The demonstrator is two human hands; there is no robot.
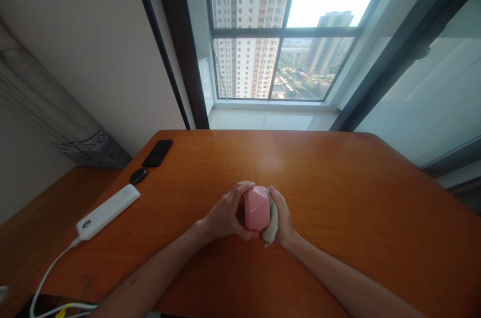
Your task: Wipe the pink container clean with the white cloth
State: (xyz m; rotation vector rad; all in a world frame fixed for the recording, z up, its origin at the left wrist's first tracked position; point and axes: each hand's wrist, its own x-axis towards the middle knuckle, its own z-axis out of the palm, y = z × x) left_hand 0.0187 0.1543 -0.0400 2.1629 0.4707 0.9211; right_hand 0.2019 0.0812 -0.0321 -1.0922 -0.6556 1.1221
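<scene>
A pink faceted box (257, 209) is held upright above the middle of the table, gripped between both hands. My left hand (225, 213) wraps its left side, with the fingers across the upper corner. My right hand (281, 212) presses a crumpled off-white cloth (272, 222) against the box's right side. The cloth's lower end hangs below my right palm. The back of the box is hidden by my fingers.
The orange wooden table (338, 193) holds a black smartphone (158, 153), a small black oval object (138, 176) and a white oblong device (107, 212) with a white cable (48, 270). A wall stands left; a large window lies beyond the table.
</scene>
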